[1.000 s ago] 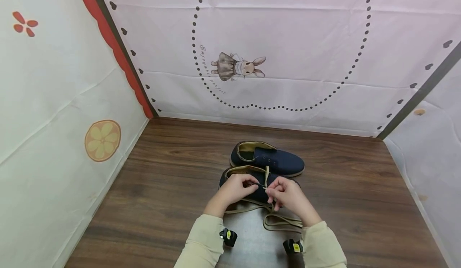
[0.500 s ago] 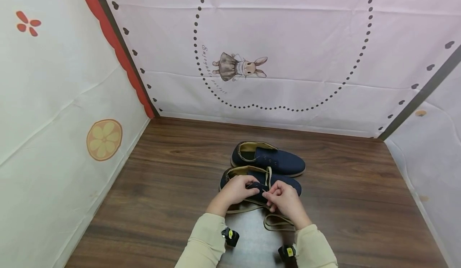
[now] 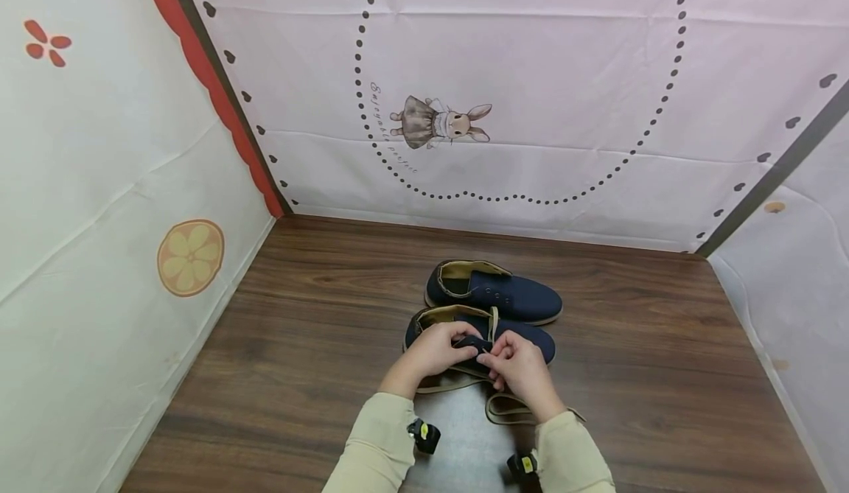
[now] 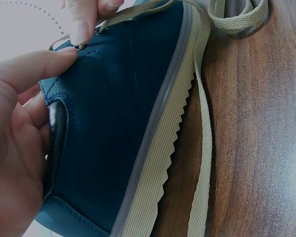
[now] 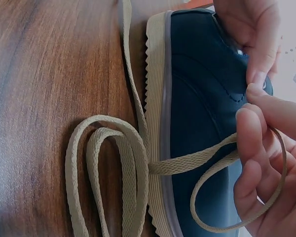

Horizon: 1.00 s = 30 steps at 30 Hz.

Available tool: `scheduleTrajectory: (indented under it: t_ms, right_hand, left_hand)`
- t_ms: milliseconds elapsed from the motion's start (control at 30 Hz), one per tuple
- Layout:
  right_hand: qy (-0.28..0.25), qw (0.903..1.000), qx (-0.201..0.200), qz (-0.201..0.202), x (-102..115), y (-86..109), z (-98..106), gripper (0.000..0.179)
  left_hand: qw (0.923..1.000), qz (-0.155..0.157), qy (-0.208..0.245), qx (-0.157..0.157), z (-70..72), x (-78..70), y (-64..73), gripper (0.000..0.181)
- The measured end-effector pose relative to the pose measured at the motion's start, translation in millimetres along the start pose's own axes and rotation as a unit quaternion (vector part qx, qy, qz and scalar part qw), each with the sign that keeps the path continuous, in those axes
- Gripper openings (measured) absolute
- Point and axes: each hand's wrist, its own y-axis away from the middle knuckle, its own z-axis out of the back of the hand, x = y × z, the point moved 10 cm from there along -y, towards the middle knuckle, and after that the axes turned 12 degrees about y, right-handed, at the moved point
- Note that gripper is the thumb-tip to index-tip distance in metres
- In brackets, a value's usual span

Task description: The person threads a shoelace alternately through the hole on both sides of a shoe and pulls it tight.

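A navy lace-up shoe (image 3: 536, 337) with a tan ridged sole lies under both hands, toe to the right. My left hand (image 3: 432, 351) grips the shoe's eyelet flap, thumb outside and fingers inside the opening. My right hand (image 3: 520, 368) pinches a thin end of the beige shoelace with thumb and forefinger, right at an eyelet (image 4: 80, 48) beside the left thumb. The shoelace (image 5: 187, 163) crosses the shoe's side and curves round the right fingers. Its tip is mostly hidden between the fingertips.
A matching navy shoe (image 3: 533, 300), with no lace in its eyelets, stands just behind. Loose loops of shoelace (image 5: 73, 173) lie on the brown wood-grain surface (image 3: 332, 316) in front, and another strand runs along the sole. Printed white sheets (image 3: 564, 147) enclose the back and sides.
My right hand has moved slightly left, bringing the lace end to the flap by the left thumb. The lace loops below have shifted. My left hand keeps its grip.
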Motion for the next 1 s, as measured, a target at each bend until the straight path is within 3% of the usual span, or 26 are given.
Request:
scheduleTrajectory:
  t_ms: [167,433,533,667,800,900,1000]
  right_hand:
    - [0.01,0.9999,-0.006,-0.002,2,-0.4,-1,0.025]
    - [0.018,0.9998,-0.009,0.005,5,0.8,-1,0.027]
    - [0.019,0.999,-0.039,0.011,5,1.3,9,0.027]
    - [0.024,0.9926,-0.113,0.036,8,2.3,32,0.022]
    - [0.059,0.9876,-0.14,0.038,5,0.5,46,0.013]
    - [0.108,0.9868,-0.115,0.036,0,-2.9,46,0.008]
    - [0.163,0.9822,-0.079,0.049,-4,-5.2,38,0.027]
  left_hand:
    - [0.9998,-0.009,0.015,0.003,-0.8,-1.5,0.3,0.018]
    - [0.9971,-0.015,0.074,0.007,-1.3,-3.4,-1.0,0.018]
    - [0.9961,-0.027,0.083,-0.012,2.2,-5.1,-2.6,0.02]
    - [0.9928,-0.042,0.103,-0.045,9.4,-6.1,-4.1,0.02]
    - [0.9793,-0.042,0.18,-0.082,17.6,-2.2,-4.6,0.017]
    - [0.962,-0.04,0.247,-0.109,23.1,1.5,-3.4,0.016]
    - [0.9454,-0.039,0.295,-0.133,27.4,4.4,-1.9,0.017]
